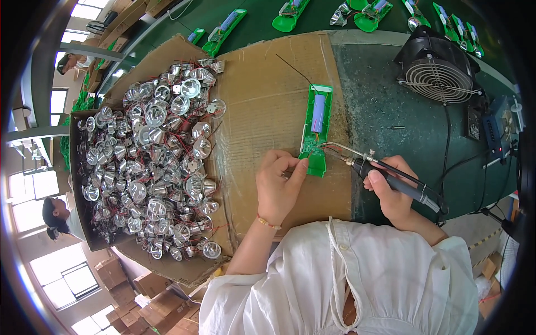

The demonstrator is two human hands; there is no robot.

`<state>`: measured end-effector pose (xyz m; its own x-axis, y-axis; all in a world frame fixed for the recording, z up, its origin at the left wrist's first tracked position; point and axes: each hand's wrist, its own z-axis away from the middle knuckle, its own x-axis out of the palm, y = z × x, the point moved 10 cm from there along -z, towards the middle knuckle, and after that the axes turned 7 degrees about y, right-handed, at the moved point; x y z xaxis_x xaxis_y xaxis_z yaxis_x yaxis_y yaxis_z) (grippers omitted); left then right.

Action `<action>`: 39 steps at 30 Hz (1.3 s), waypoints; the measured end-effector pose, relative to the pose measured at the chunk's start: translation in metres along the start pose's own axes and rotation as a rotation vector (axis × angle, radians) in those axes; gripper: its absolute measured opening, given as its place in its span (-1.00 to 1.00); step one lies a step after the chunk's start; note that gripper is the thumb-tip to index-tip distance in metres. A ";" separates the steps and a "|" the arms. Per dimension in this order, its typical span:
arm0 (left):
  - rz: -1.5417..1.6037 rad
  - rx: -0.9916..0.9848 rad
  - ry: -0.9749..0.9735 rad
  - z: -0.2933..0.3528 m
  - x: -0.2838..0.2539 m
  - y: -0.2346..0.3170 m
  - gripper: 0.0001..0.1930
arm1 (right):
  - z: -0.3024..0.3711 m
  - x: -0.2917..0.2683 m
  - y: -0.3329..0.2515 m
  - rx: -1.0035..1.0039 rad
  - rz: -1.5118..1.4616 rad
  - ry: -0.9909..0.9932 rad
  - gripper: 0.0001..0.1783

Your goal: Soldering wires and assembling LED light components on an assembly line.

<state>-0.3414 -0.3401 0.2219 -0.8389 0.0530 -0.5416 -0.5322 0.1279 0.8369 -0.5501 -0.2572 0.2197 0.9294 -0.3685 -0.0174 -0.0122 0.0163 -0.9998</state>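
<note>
A green plastic flashlight housing (317,162) lies on the cardboard in front of me, with a purple battery cell (318,113) in its upper part and a small green circuit board (314,144) below that. A thin black wire sticks out past its far end. My left hand (283,181) is at the housing's lower left edge, thumb and fingers pinched together; what they grip is hidden. In my right hand (393,190) is a black-handled soldering iron (397,187) with a thin metal feed tube along it. Its tip reaches the circuit board area, beside red wires.
A big box of silver reflector cups (156,114) with red wires stands at the left. A black fan (438,81) and a blue soldering station (494,131) sit at the right, cables trailing. More green housings (226,30) line the far side. Two other people are at the left.
</note>
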 end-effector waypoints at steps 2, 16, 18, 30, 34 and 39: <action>-0.003 -0.005 -0.008 0.000 0.001 0.001 -0.88 | 0.000 0.000 0.001 -0.003 0.000 -0.005 -0.84; 0.051 -0.052 0.082 -0.007 0.000 -0.002 -0.87 | -0.007 0.013 0.019 0.092 -0.142 0.042 -0.83; 0.037 -0.044 0.096 -0.006 0.000 -0.002 -0.87 | -0.008 0.013 0.018 0.082 -0.141 0.035 -0.83; 0.048 -0.069 0.102 -0.008 -0.001 -0.004 -0.86 | -0.003 -0.001 0.003 -0.020 -0.092 0.052 -0.82; -0.016 -0.058 0.071 -0.008 0.001 0.000 -0.87 | -0.004 -0.012 0.002 -0.034 -0.158 0.104 -0.82; 0.314 -0.414 -0.116 -0.001 0.008 -0.025 -0.85 | -0.013 -0.042 0.010 -0.046 -0.209 0.233 -0.83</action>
<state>-0.3347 -0.3435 0.1971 -0.9594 0.1383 -0.2459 -0.2778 -0.3125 0.9084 -0.5946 -0.2539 0.2105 0.8042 -0.5626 0.1919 0.1486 -0.1224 -0.9813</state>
